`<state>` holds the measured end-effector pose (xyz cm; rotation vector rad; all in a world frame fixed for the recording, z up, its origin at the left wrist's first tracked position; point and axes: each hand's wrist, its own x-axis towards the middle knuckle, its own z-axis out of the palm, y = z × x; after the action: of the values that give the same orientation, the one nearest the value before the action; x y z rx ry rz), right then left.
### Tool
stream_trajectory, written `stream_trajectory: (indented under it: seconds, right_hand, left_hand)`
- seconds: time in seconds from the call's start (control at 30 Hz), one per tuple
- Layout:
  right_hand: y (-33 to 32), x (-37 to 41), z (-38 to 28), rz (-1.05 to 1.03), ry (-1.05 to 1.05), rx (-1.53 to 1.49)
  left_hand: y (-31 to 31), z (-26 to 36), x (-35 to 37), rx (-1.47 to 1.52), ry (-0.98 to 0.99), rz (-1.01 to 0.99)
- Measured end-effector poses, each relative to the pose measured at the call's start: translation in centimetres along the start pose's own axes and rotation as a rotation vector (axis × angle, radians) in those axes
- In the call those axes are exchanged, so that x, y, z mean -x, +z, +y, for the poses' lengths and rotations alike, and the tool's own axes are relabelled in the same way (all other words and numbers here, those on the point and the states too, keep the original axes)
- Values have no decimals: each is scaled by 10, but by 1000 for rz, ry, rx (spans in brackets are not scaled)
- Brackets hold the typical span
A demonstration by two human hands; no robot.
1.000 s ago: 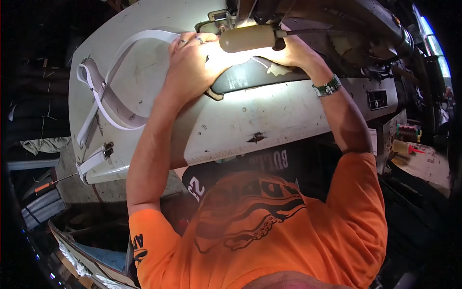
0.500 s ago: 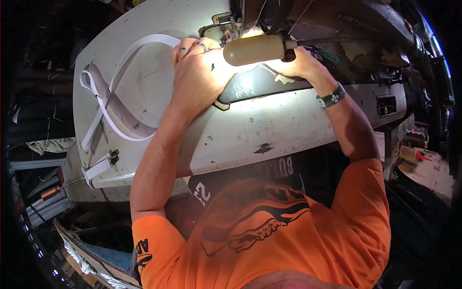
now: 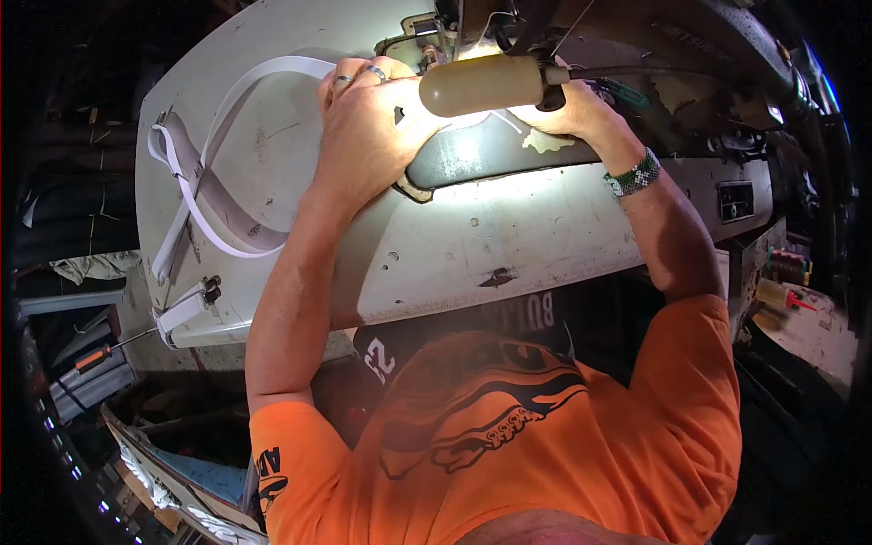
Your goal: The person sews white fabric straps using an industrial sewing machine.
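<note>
My left hand (image 3: 368, 132), with rings on it, rests on the bed of a sewing machine (image 3: 686, 45). Its curled fingers press on a white strap (image 3: 272, 68), which loops away to the left across the worktable (image 3: 436, 254). A cream lamp-like cylinder (image 3: 481, 86) hangs in front of both hands and hides what lies between them. My right hand (image 3: 581, 113), a beaded bracelet at its wrist, reaches in behind that cylinder; its fingers are mostly hidden. Near it, a thin white strand (image 3: 506, 120) shows over the dark machine bed (image 3: 490, 159).
At the left table edge a metal bracket (image 3: 186, 309) sticks out beside a screwdriver (image 3: 94, 359). A green-handled tool (image 3: 622, 94) lies right of my right hand. Thread spools (image 3: 788, 265) and a red-tipped bottle (image 3: 777, 293) stand on the far right.
My right hand has shifted slightly to the right, and my left hand slightly up and left. The strap's loop sits a little higher and further left; the whole view has also moved a little.
</note>
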<state>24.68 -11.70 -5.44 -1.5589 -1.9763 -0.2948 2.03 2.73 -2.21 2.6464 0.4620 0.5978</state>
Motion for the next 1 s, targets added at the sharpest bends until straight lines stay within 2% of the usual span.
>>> stream_trajectory:
  seconds: [0.2,0.3,0.47,0.6,0.8,0.9,0.97,1.0]
  right_hand:
    - [-1,0,-6,60,63,-66]
    - [-2,2,0,-19,81,-28]
    - [9,9,4,-97,264,-12]
    - [9,9,1,-109,285,32]
    - [5,6,2,-28,124,30]
    - [-25,0,-13,-112,108,88]
    - [-73,2,-54,-236,260,-44]
    - [-115,3,-82,-303,396,-208]
  left_hand:
    - [1,-6,-4,-37,16,10]
    - [1,-4,-2,-44,20,25]
    - [5,-14,-4,-62,60,53]
    - [7,-16,-7,-99,91,74]
    - [6,-15,-7,-69,54,53]
    - [7,-15,-7,-106,72,46]
    - [6,-13,-7,-119,89,50]
    - [4,-12,-7,-134,102,44]
